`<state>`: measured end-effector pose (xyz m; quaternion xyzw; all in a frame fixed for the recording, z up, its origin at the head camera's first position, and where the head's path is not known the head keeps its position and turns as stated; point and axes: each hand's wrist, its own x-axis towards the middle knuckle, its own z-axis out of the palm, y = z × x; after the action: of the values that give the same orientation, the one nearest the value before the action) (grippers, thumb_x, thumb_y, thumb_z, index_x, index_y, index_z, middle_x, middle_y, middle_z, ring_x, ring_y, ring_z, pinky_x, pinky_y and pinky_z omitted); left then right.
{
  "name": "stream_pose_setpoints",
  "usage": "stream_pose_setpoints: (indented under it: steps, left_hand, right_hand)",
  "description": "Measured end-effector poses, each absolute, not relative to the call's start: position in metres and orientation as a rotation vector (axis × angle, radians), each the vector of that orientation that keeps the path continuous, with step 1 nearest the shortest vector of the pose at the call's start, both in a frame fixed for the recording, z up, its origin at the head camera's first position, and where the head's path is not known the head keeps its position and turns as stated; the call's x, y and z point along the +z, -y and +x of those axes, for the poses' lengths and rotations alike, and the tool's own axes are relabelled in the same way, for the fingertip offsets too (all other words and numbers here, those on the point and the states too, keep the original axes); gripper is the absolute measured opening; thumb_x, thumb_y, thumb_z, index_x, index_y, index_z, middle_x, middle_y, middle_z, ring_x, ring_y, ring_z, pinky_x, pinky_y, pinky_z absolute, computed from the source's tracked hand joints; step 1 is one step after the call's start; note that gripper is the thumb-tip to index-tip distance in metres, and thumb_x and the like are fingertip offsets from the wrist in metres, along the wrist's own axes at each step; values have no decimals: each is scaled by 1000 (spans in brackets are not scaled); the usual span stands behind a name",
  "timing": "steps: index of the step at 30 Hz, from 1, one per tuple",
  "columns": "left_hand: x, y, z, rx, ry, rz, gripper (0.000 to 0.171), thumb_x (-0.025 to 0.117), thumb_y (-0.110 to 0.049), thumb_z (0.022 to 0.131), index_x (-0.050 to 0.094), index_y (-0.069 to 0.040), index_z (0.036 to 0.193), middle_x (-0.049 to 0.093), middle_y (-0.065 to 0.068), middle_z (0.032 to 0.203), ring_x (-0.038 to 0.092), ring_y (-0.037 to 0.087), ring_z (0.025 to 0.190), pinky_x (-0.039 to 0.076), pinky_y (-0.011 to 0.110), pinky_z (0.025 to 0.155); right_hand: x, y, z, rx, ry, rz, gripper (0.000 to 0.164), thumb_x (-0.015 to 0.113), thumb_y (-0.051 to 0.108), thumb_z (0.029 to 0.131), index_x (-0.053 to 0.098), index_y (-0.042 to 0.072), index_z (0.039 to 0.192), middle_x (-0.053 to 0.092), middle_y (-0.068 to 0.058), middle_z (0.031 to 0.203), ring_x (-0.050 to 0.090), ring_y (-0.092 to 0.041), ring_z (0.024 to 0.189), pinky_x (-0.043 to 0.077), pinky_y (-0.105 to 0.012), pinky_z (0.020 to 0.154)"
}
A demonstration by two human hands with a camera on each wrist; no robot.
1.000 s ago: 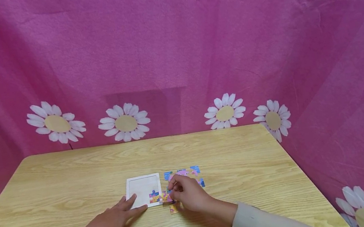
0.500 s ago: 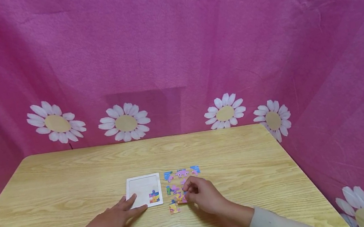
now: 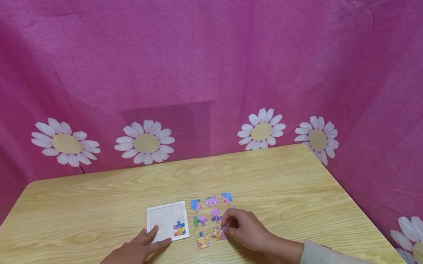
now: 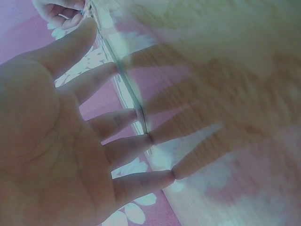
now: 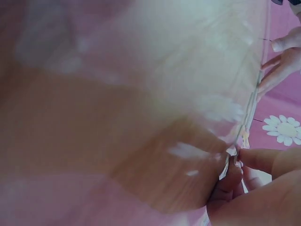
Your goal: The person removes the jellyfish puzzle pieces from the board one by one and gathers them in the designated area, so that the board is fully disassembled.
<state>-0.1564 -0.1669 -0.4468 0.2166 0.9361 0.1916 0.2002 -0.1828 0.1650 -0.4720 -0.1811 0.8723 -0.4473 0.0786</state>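
My left hand (image 3: 126, 261) lies with fingers spread, its fingertips on the near left part of a white square puzzle frame (image 3: 184, 209). A joined patch of blue, pink and yellow jigsaw pieces (image 3: 179, 229) sits in the frame's near right corner. To the right, my right hand (image 3: 247, 230) pinches a yellow and purple jigsaw piece (image 3: 217, 233) between thumb and finger, low over the table. In the right wrist view the piece's pale edge (image 5: 225, 169) shows between the fingertips. The left wrist view shows the left palm (image 4: 51, 141) and its straight fingers.
Several loose jigsaw pieces lie in rows right of the frame, among them a pink one with eyes (image 3: 211, 202), a blue corner (image 3: 226, 197) and a yellow one (image 3: 202, 242). The wooden table (image 3: 83, 206) ends at a pink flowered curtain (image 3: 185, 63).
My right hand has moved right, away from the frame, carrying the pinched jigsaw piece from the frame's right edge to among the loose pieces. The left hand and frame have stayed put.
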Motion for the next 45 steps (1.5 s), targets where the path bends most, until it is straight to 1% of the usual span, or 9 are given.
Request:
stream_pose_setpoints:
  steps: [11, 19, 25, 33, 38, 45]
  left_hand:
    - [-448, 167, -158, 521, -2618, 565, 65, 76, -52, 88, 57, -38, 148, 35, 6, 167, 26, 42, 154, 32, 73, 110]
    - [-448, 168, -158, 518, -2638, 588, 63, 77, -50, 88, 59, -36, 147, 36, 7, 166, 29, 43, 153, 37, 70, 108]
    - [-446, 166, -159, 506, -2644, 568, 61, 77, -51, 88, 60, -37, 145, 38, 6, 165, 30, 42, 152, 35, 71, 110]
    - [-443, 163, -160, 476, -2665, 604, 57, 75, -51, 90, 64, -32, 142, 43, 12, 161, 35, 42, 150, 34, 72, 110]
    - [-441, 160, -163, 466, -2683, 650, 55, 75, -49, 91, 66, -27, 140, 46, 17, 158, 37, 47, 147, 35, 73, 108]
    - [-437, 158, -163, 482, -2688, 658, 52, 75, -49, 90, 68, -25, 136, 46, 20, 157, 35, 48, 149, 34, 75, 107]
  right_hand:
    - [-474, -167, -185, -1226, -2681, -618, 10, 70, -3, 93, 65, 5, 94, 61, 3, 84, 52, -6, 73, 45, -21, 65]
    - [-472, -168, -186, -1233, -2662, -621, 10, 70, -4, 93, 64, 5, 93, 61, 1, 85, 54, -8, 73, 46, -21, 66]
    - [-472, -168, -187, -1233, -2649, -619, 10, 70, -4, 92, 65, 4, 93, 64, 1, 85, 57, -9, 74, 47, -21, 66]
    - [-471, -167, -189, -1287, -2628, -578, 10, 71, -4, 92, 66, 4, 93, 62, 0, 84, 54, -7, 68, 44, -19, 59]
    - [-469, -164, -190, -1324, -2608, -560, 10, 69, -7, 91, 66, 1, 95, 62, -1, 82, 58, -8, 67, 43, -18, 55]
    - [-465, -153, -191, -1412, -2545, -555, 8, 68, -8, 92, 64, -2, 96, 65, -5, 82, 63, -13, 67, 42, -19, 49]
